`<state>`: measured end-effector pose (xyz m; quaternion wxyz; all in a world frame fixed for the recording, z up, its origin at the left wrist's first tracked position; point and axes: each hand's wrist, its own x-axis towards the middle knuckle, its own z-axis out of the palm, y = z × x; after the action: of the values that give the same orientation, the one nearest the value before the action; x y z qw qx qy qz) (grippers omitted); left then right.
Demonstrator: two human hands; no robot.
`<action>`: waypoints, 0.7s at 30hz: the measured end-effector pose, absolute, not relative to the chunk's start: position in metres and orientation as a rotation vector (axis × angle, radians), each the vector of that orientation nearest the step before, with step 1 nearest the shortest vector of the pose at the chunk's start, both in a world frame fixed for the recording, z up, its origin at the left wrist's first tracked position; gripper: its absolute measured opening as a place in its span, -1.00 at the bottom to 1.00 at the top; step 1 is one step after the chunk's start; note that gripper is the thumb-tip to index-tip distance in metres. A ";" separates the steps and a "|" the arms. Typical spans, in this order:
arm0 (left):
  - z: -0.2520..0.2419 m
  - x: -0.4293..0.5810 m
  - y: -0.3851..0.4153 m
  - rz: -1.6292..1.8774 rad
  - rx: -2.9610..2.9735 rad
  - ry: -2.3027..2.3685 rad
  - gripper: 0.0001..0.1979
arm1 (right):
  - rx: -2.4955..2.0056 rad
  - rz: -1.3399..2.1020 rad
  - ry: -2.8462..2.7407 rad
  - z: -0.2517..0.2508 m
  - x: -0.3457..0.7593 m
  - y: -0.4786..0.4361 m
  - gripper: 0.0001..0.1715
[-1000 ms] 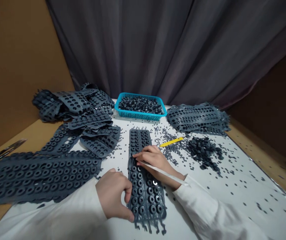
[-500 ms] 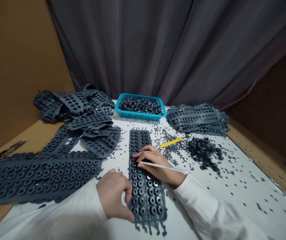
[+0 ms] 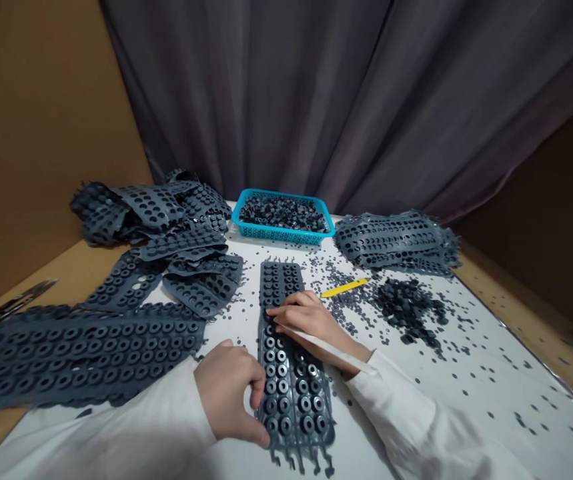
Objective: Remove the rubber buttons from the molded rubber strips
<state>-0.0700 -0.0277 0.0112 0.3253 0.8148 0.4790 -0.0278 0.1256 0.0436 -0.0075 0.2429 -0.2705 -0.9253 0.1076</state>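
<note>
A dark grey rubber sheet (image 3: 293,400) with rows of ring-shaped bumps lies lengthwise in front of me. My left hand (image 3: 231,393) grips its left edge, the thumb at the near left corner and the fingers curled higher up. Over the sheet's middle, my right hand (image 3: 311,327) is closed around a thin white stick (image 3: 329,347) that slants back over the wrist. The stick's front end lies at the fingertips, and its tip is hard to make out among the bumps. That hand covers part of the rows.
A blue basket (image 3: 283,233) full of small black pieces stands at the back. More rubber sheets (image 3: 86,350) lie at left, and a stack of punched sheets (image 3: 396,240) at right. A yellow cutter-like tool (image 3: 345,288), a black heap (image 3: 409,310) and scattered discs lie nearby.
The white stick has tilted slightly, its rear end lower towards the sleeve. The view has shifted a little. My left hand keeps its place on the sheet.
</note>
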 end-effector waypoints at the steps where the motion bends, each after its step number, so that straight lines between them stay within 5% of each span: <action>1: 0.011 -0.070 -0.028 -0.073 2.136 1.254 -0.62 | -0.753 0.223 -2.520 -0.008 0.125 0.046 -0.82; 4: 0.011 -0.070 -0.028 -0.070 2.139 1.256 -0.62 | -0.857 0.167 -2.439 -0.008 0.125 0.053 -0.83; 11: 0.011 -0.070 -0.028 -0.063 2.115 1.268 -0.61 | -0.818 0.634 -2.353 -0.004 0.127 0.048 -0.91; 21: 0.009 -0.071 -0.028 -0.075 2.116 1.269 -0.59 | -0.869 0.417 -2.502 -0.007 0.121 0.061 -0.84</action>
<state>-0.0705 -0.0279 0.0086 0.3302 0.8092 0.4851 -0.0287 0.1206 0.0610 -0.0071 0.2283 -0.3157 -0.9084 0.1515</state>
